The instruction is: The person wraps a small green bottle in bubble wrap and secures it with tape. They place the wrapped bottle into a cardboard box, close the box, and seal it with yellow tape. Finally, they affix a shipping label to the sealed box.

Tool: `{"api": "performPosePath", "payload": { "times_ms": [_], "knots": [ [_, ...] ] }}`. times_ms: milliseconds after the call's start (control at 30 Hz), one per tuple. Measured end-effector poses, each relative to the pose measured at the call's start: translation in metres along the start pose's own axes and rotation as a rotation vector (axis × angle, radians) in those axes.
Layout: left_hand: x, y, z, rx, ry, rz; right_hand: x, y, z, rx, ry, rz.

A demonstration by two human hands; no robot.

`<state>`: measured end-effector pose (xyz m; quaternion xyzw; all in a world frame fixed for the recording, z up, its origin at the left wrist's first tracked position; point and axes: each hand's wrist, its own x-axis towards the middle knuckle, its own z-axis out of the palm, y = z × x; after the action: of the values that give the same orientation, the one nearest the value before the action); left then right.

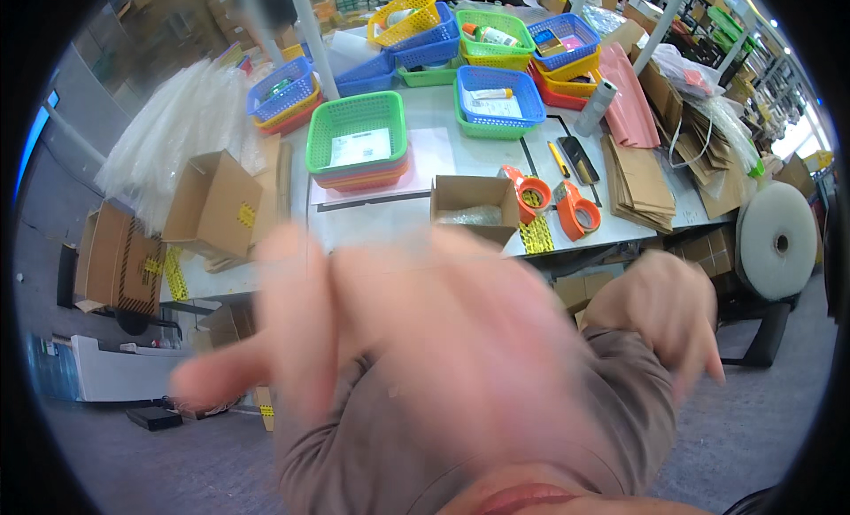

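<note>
My left hand [416, 311] is raised close to the camera, large and blurred by motion. Its fingers are apart, and nothing shows in them. My right hand [660, 307] hangs out to the right, beyond the table's front edge, fingers pointing down and apart with no object in it. Past the left hand, an open cardboard box [474, 192] on the white table holds clear bubble wrap [471, 216]. Two orange tape dispensers [577, 211] lie just right of that box. Behind it stands a stack of baskets, a green basket [357, 130] on top with a white paper inside.
Several coloured baskets [500, 103] with small goods line the table's back. A larger carton [212, 205] and bubble wrap sheets [190, 125] are at left. At right are flat kraft cardboard pieces [637, 183], a yellow cutter [559, 160], a dark phone [581, 161] and a big white roll [777, 240].
</note>
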<state>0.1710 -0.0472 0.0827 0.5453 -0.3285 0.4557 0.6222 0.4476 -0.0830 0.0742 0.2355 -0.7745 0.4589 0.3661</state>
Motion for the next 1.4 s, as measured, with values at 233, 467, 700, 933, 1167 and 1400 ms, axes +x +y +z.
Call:
{"api": "performPosePath", "payload": {
  "times_ms": [233, 467, 700, 933, 1167, 1400],
  "knots": [
    [-0.210, -0.084, -0.154, 1.104, 0.661, -0.588, -0.225, 0.144, -0.014, -0.349, 1.597, 0.875],
    [-0.242, -0.127, -0.152, 1.223, 0.434, -0.652, -0.237, 0.183, -0.014, 0.037, 1.521, 1.189],
    [-0.262, -0.151, -0.183, 1.489, 0.129, -0.607, -0.259, 0.219, -0.035, -0.458, 1.244, 1.389],
    [-0.265, -0.186, -0.168, 1.447, 0.694, -0.650, -0.226, 0.187, -0.062, -1.214, 0.976, 0.994],
    [-0.261, -0.199, -0.160, 1.403, 0.881, -0.653, -0.199, 0.198, -0.026, -1.414, 0.517, 0.969],
    [-0.266, -0.187, -0.174, 0.990, 0.755, -0.754, -0.215, 0.207, 0.022, -1.475, 0.420, 1.152]
  ]
}}
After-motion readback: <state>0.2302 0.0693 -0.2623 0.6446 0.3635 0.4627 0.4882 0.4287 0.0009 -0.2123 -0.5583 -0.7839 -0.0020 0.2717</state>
